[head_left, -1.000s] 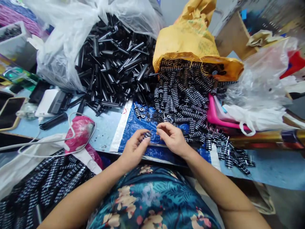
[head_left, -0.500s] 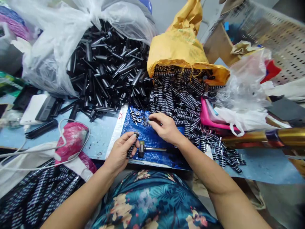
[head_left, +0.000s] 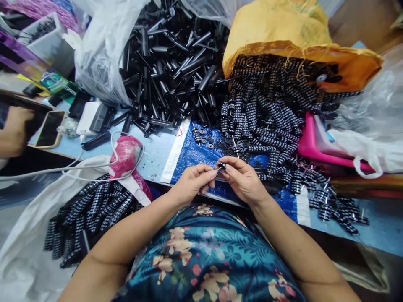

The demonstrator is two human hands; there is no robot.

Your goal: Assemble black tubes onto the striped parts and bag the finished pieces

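My left hand [head_left: 195, 181] is closed, thumb and forefinger pinching a thin metal rod. Opposite it, my right hand [head_left: 242, 178] pinches a small black piece with white marks [head_left: 222, 165], and the rod meets this piece. Fingers hide most of both parts. Just beyond my hands, a blue woven sheet [head_left: 185, 156] carries several small black washers [head_left: 210, 145] and a short black roller with white marks [head_left: 197, 135]. A big heap of black-and-white patterned rollers [head_left: 273, 121] lies behind my right hand.
Black tubes [head_left: 176, 71] pile up at the back beside a clear plastic bag [head_left: 100, 54]. A yellow sack [head_left: 277, 29] spills rollers. There is a pink tray [head_left: 310, 142] at right. A phone [head_left: 51, 129], a white cable and another person's hand [head_left: 14, 128] are at left.
My hands have come together; earlier the right was over the washers and the left held a patterned piece apart from it. The hammer on the sheet is no longer visible. The view has shifted left.
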